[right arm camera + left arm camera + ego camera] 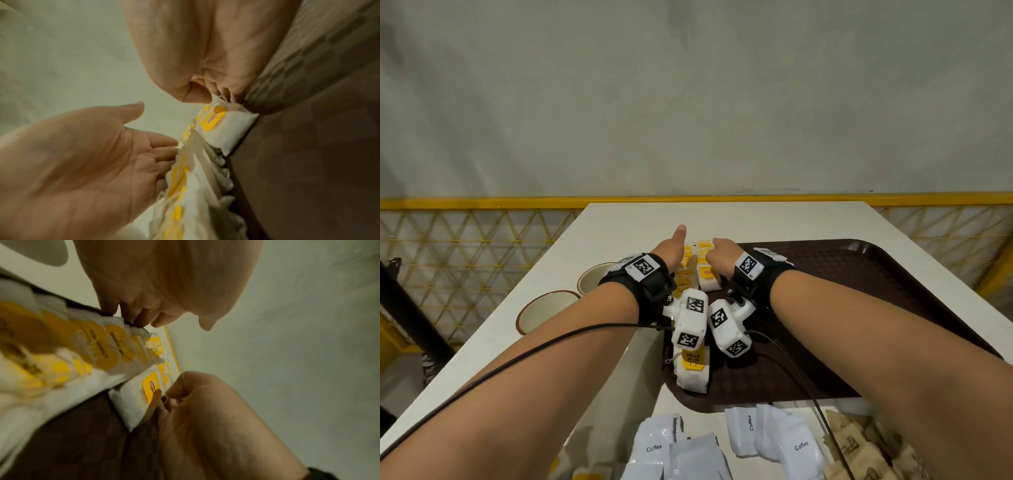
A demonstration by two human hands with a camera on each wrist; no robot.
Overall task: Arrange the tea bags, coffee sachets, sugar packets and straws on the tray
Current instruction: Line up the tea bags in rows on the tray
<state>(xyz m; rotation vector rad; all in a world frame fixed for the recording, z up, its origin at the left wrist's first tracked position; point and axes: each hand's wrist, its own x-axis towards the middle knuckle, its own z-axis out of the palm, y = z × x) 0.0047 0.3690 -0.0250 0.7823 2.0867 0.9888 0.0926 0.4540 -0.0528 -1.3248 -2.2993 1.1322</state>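
Note:
A row of white tea bags (686,272) with yellow tags lies along the left side of the brown tray (859,308). My left hand (677,247) stands beside the row, thumb raised; in the right wrist view its palm is open and its straight fingers (162,146) touch the row (197,170). My right hand (717,254) pinches the top of one tea bag (228,129) at the row's far end between thumb and fingers. The left wrist view shows that tea bag (131,404) lying on the tray. Another tea bag (693,373) lies alone near the tray's front left corner.
White coffee sachets (774,442) and brown packets (859,448) lie on the white table (619,222) in front of the tray. Two empty cups (544,310) stand on the table to the left. Behind the table runs a yellow mesh fence (465,240).

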